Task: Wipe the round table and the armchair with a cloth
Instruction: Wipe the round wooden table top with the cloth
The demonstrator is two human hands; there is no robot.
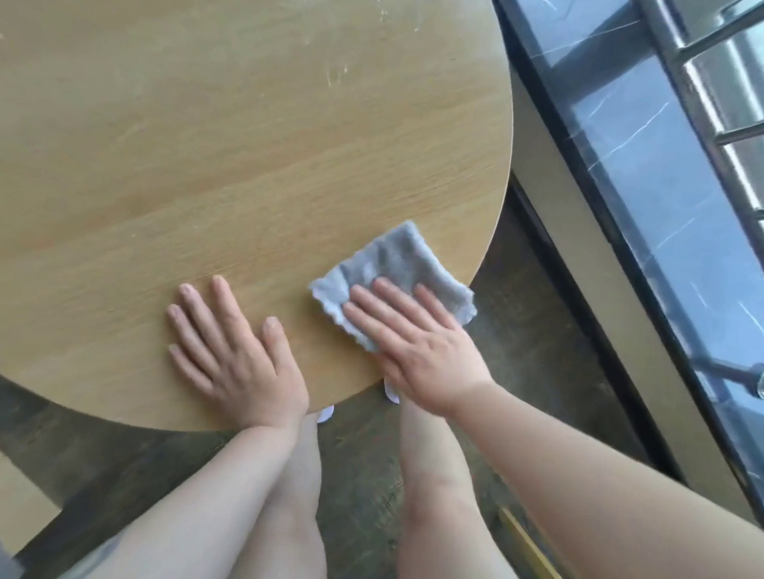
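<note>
Round light-brown wooden table (200, 169) fills most of the view, with pale smudges far ahead of the fingertips. Folded grey fuzzy cloth (399, 268) lies under the right hand (417, 348), near the table's edge. Its fingers are straight, close together, pressing flat. Left hand (235, 357) rests flat beside it, fingers spread. To wipe well, I think, press evenly and push toward those smudges.

To your right runs a dark blue-grey marble-look ledge with pale veins (656, 179), and beyond it you see blurred shiny metal railing bars (734, 126). Beneath you lies a dark mottled grey-brown floor (541, 342), with a thin yellow strip (538, 558) crossing it lower right.
</note>
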